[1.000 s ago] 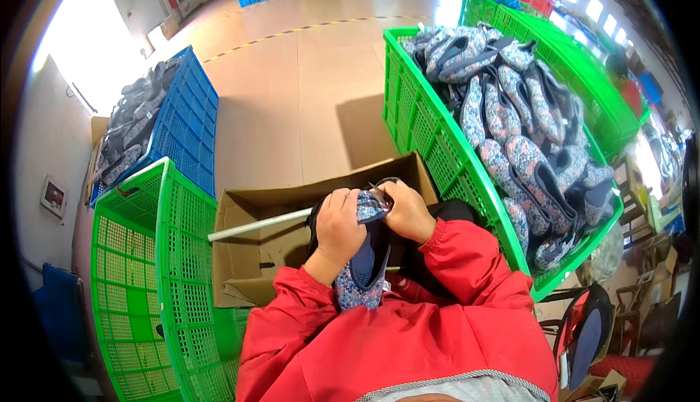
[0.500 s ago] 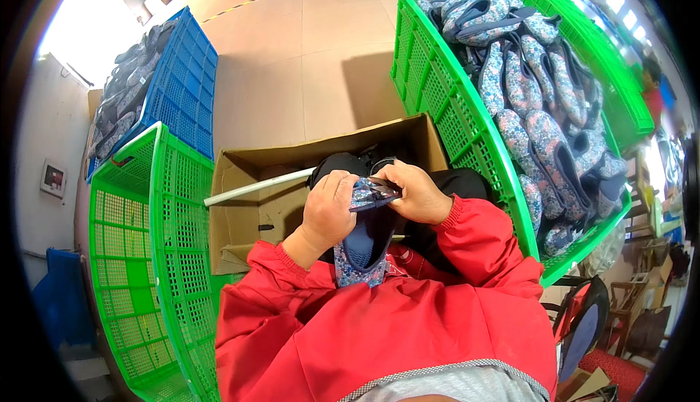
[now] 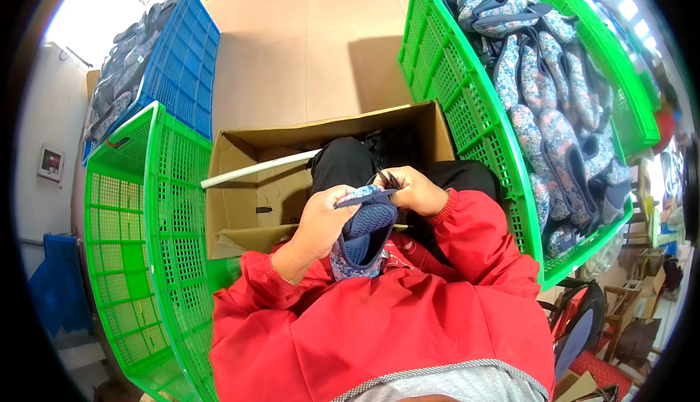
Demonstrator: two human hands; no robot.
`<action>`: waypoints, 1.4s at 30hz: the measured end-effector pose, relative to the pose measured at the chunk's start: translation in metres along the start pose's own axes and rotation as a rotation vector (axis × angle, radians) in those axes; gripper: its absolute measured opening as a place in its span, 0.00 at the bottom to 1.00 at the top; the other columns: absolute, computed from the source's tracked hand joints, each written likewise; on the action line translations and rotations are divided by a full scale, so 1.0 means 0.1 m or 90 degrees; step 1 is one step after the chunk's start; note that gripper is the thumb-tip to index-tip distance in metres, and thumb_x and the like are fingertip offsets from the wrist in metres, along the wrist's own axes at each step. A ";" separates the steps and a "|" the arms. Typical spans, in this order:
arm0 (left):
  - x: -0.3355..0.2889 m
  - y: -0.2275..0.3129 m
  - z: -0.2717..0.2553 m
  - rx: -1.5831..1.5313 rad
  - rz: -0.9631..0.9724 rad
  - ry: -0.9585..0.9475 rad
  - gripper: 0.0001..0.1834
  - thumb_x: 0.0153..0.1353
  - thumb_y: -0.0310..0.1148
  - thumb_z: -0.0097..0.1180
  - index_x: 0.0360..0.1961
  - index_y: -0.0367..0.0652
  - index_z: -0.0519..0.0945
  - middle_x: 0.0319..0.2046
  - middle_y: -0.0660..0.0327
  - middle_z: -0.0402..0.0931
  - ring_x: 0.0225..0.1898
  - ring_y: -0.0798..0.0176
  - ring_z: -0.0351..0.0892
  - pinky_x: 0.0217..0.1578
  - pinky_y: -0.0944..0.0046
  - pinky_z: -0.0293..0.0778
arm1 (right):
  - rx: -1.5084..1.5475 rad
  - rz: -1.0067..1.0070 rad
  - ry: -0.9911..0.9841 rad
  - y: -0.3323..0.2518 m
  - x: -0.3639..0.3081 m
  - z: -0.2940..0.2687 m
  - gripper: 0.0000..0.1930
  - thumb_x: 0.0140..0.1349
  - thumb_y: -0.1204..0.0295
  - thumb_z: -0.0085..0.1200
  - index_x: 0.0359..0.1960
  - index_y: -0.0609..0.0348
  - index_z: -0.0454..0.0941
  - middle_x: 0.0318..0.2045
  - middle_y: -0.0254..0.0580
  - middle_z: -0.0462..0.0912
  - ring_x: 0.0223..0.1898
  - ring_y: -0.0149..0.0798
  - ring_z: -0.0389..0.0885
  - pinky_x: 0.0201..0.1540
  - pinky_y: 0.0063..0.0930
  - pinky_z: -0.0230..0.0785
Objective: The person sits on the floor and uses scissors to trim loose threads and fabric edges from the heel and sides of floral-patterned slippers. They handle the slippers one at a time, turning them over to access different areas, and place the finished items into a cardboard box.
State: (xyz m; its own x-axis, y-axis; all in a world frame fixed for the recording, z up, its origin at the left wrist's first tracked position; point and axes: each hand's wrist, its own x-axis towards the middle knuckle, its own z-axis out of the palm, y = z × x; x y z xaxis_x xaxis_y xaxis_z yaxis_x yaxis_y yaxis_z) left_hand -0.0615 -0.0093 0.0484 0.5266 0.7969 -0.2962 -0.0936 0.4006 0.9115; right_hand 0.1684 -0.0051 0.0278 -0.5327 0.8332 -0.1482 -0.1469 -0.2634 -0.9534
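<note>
A floral slip-on shoe (image 3: 370, 221) with a dark blue lining and a strap across its opening lies over my lap, its inside facing up. My left hand (image 3: 318, 224) is closed on the shoe's left edge, thumb at the strap. Beside the strap's right end, my right hand (image 3: 418, 193) is closed round a small dark pointed tool (image 3: 391, 179) that looks like thread snips. Its fingers also seem to touch the strap; they hide most of the tool.
A cardboard box (image 3: 251, 236) with a white rod (image 3: 259, 169) across it sits at my knees. Right of me, a green crate (image 3: 467, 103) is heaped with floral shoes. At left stand a green crate (image 3: 179, 256) and a blue crate (image 3: 186, 59) of greyish shoes.
The shoe has turned so more of its inside faces up. Both hands have shifted slightly, and the dark tool now sticks up from my right fingers.
</note>
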 end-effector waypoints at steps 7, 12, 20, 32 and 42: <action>0.01 0.08 -0.18 -0.335 -0.108 -0.071 0.13 0.71 0.31 0.50 0.50 0.33 0.77 0.42 0.58 0.82 0.40 0.67 0.81 0.45 0.66 0.78 | 0.180 0.007 0.095 0.09 0.07 0.23 0.10 0.63 0.73 0.58 0.45 0.58 0.75 0.37 0.28 0.80 0.36 0.22 0.76 0.38 0.18 0.71; -0.02 -0.08 -0.20 -0.630 -0.166 -0.161 0.19 0.73 0.39 0.46 0.55 0.36 0.75 0.50 0.56 0.80 0.47 0.58 0.81 0.52 0.58 0.77 | 0.244 -0.041 0.083 0.25 0.13 0.37 0.12 0.64 0.72 0.60 0.47 0.59 0.75 0.40 0.31 0.81 0.41 0.25 0.79 0.45 0.21 0.74; -0.04 -0.35 -0.05 -0.670 -0.067 -0.071 0.19 0.72 0.39 0.47 0.57 0.38 0.75 0.51 0.55 0.79 0.51 0.56 0.79 0.54 0.53 0.76 | 0.305 -0.030 0.195 0.57 0.27 0.52 0.10 0.66 0.72 0.58 0.47 0.59 0.80 0.38 0.33 0.84 0.33 0.24 0.80 0.38 0.20 0.74; -0.20 -0.10 0.22 -0.387 0.280 0.098 0.27 0.66 0.17 0.47 0.66 0.37 0.63 0.60 0.57 0.70 0.59 0.59 0.71 0.61 0.57 0.67 | 0.309 -0.110 0.181 0.79 -0.18 0.52 0.15 0.60 0.63 0.64 0.44 0.54 0.74 0.28 0.26 0.75 0.19 0.18 0.60 0.20 0.15 0.48; -0.01 -0.18 0.09 -0.020 0.311 0.265 0.09 0.64 0.22 0.54 0.45 0.28 0.76 0.40 0.58 0.80 0.40 0.68 0.78 0.43 0.66 0.74 | 0.293 0.016 0.110 0.59 -0.19 0.45 0.15 0.56 0.71 0.68 0.42 0.54 0.75 0.27 0.24 0.76 0.24 0.18 0.67 0.24 0.15 0.56</action>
State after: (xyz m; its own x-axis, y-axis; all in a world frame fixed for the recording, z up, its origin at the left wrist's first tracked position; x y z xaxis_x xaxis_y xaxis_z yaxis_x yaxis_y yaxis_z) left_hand -0.0525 -0.0211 0.0347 0.0452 0.9972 0.0594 -0.2681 -0.0452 0.9623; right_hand 0.1321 -0.0587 -0.0142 -0.4004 0.8820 -0.2485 -0.5094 -0.4397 -0.7398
